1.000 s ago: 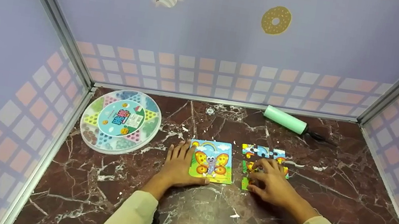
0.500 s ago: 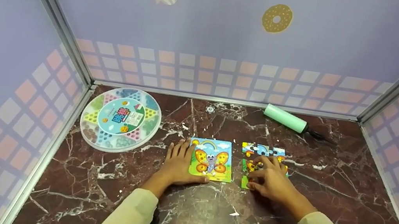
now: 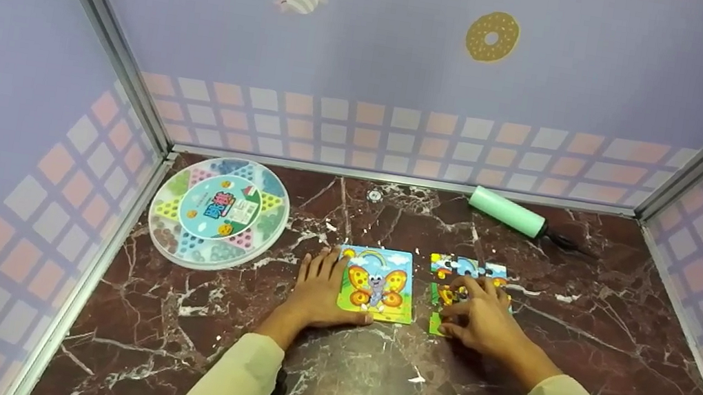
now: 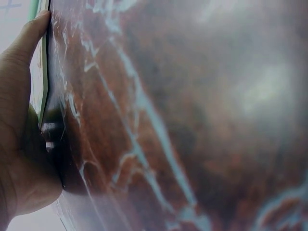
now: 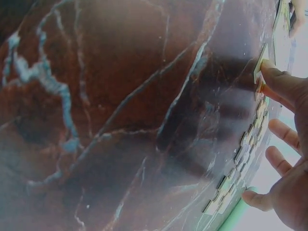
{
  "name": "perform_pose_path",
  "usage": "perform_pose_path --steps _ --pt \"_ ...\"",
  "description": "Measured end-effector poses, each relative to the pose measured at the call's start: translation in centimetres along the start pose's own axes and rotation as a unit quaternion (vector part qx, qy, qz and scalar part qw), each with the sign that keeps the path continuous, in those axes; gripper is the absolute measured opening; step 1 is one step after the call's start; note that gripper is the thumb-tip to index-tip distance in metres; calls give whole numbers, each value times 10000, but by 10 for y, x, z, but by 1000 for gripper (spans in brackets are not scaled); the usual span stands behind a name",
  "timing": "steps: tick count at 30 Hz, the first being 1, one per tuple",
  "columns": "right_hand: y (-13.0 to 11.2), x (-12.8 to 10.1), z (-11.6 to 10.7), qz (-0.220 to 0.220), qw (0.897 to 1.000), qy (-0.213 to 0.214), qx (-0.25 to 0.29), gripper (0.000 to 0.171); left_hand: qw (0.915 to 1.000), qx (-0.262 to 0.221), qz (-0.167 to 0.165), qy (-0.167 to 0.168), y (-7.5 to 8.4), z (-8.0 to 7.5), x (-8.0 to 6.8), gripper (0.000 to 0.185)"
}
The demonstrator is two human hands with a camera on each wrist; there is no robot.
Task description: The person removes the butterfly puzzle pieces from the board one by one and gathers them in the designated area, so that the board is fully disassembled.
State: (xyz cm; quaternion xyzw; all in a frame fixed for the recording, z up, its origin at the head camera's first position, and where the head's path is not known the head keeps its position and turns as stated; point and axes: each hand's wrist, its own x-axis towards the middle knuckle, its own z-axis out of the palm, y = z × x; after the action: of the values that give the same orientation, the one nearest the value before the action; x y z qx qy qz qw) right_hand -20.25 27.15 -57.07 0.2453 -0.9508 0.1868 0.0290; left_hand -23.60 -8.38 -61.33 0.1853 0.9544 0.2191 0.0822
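Observation:
In the head view my left hand [image 3: 316, 293] lies flat over the left edge of a square butterfly picture board [image 3: 390, 285], fingers straight, thumb along its lower edge. Its thumb [image 4: 30, 36] rests on the board's edge in the left wrist view. My right hand [image 3: 485, 321] is over the loose jigsaw pieces to the right. Thumb and index finger come together on a green puzzle piece [image 3: 436, 324], the lowest of the group; the other fingers spread over the middle row. Sky-coloured puzzle pieces [image 3: 468, 267] form the top row. The hand covers part of the lower rows.
A round Chinese checkers set [image 3: 218, 214] lies at the back left. The mint green hand pump [image 3: 507, 212] with a black end is at the back right, and a small round disc [image 3: 374, 196] near the back wall. Patterned panels enclose the marble table [image 3: 366, 381] on three sides.
The view shifts slightly. My left hand stays on the board; the right hand's thumb and index finger have drawn closer together at the green piece, with the pieces nearly where they were.

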Motion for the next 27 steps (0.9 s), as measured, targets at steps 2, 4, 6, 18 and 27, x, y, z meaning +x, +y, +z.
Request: perform_pose_path --steps 2,4,6,18,27 --pt "1 0 0 -10 10000 3 -11 16 10000 -5 11 39 -1 1 2 139" --pt "1 1 0 -31 10000 7 -12 16 10000 8 3 53 -2 2 3 138" --pt "2 1 0 -44 10000 31 -7 16 10000 4 20 89 -3 2 3 138" --pt "4 5 -3 -113 9998 113 -136 20 9997 -147 65 193 0 0 2 137" --pt "-4 10 -7 -485 9975 -7 -516 21 9998 -143 19 113 0 2 1 137"
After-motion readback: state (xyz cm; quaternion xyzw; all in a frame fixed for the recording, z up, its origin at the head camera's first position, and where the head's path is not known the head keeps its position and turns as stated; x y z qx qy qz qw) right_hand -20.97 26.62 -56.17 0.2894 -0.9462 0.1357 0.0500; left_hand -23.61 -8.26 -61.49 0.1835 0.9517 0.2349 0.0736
